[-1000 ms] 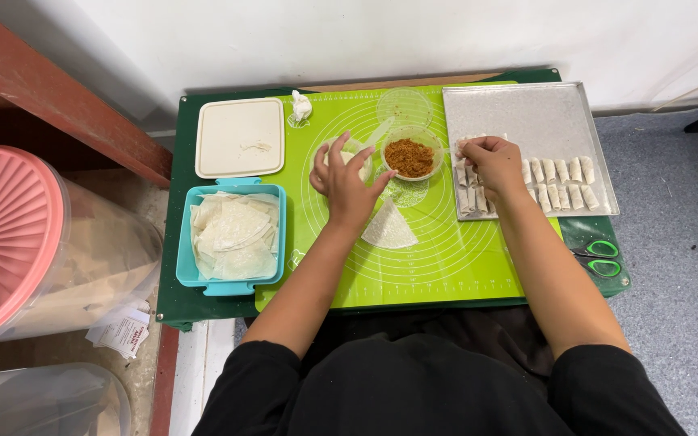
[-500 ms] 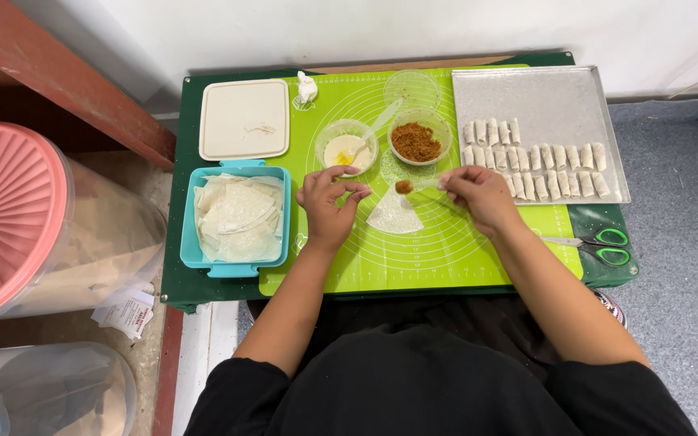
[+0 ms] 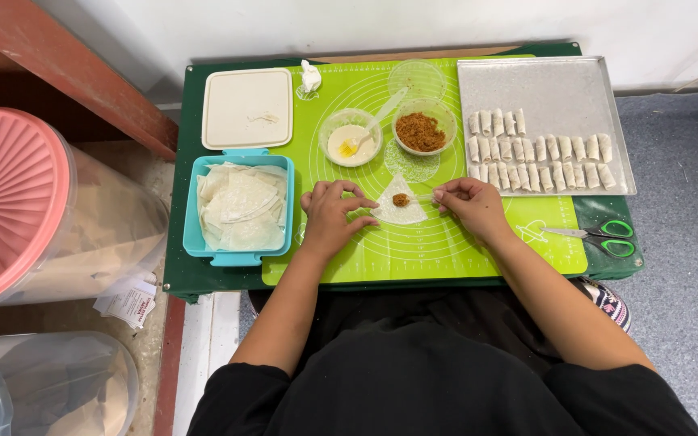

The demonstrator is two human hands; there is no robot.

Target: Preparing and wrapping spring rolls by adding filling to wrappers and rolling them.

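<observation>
The left hand [image 3: 331,214] lies flat with fingers spread, pinning the thin wrapper [image 3: 398,210] to the green mat [image 3: 446,250] so it won't slide. The right hand [image 3: 470,206] pinches a small clear spoon [image 3: 423,196], dropping brown filling [image 3: 400,199] on it. The filling bowl [image 3: 422,131] sits close for easy scooping.

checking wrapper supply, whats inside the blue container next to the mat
The blue container holds a loose stack of pale thin wrappers, filling it edge to edge. How deep the stack goes, and the container's bottom, are covered by the top sheets.
</observation>
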